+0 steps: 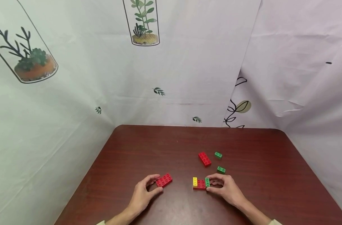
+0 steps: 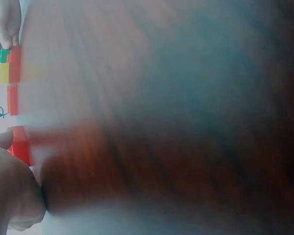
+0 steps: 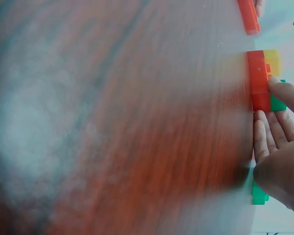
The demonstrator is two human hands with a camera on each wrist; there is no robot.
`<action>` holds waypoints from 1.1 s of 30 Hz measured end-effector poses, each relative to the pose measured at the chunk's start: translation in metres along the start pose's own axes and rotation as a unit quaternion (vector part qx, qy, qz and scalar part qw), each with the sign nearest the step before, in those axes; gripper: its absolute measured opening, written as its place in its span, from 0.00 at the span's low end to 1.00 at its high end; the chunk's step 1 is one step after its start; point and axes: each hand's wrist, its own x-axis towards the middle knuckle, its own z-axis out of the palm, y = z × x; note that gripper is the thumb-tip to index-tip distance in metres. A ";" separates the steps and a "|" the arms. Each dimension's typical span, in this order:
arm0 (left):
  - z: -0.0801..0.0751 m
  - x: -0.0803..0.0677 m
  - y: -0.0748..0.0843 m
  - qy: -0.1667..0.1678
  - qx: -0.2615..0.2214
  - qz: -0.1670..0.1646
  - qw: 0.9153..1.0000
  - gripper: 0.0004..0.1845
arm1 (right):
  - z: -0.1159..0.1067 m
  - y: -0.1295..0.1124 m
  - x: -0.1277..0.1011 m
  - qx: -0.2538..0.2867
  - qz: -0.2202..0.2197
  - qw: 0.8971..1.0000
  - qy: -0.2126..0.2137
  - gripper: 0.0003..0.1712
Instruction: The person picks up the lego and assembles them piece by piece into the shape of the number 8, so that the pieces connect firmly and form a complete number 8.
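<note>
My left hand (image 1: 141, 193) holds a red toy building brick (image 1: 164, 180) between thumb and fingers, at the left of the table's middle. To the right lies another red brick (image 1: 199, 184), with a yellow brick (image 1: 195, 182) standing on its left end and a green brick (image 1: 207, 182) on its right end. Thumb and fingers of my right hand (image 1: 226, 188) pinch that green end. In the right wrist view the thumb lies against the side of this stack, near where the green brick (image 3: 278, 95) meets the red.
Behind the stack, a loose red brick (image 1: 204, 159) lies on the dark brown table (image 1: 148, 147). Two small green bricks, one farther back (image 1: 218, 155) and one nearer my right hand (image 1: 221, 170), lie beside it. White printed cloth (image 1: 182, 68) hangs around the table.
</note>
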 end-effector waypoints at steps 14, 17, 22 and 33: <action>0.005 -0.002 -0.002 0.034 0.061 0.047 0.996 0.25 | 0.000 0.000 0.000 0.001 -0.011 1.000 0.001 0.21; 0.006 -0.003 -0.002 0.035 0.062 0.049 0.996 0.25 | 0.000 0.000 0.000 0.001 -0.011 1.000 0.000 0.20; 0.005 -0.003 -0.003 0.029 0.050 0.037 0.998 0.24 | 0.000 0.000 0.000 0.001 -0.014 1.000 0.000 0.20; 0.001 -0.001 -0.006 0.007 -0.016 0.010 1.000 0.21 | 0.000 0.000 -0.001 0.001 -0.017 1.000 0.001 0.21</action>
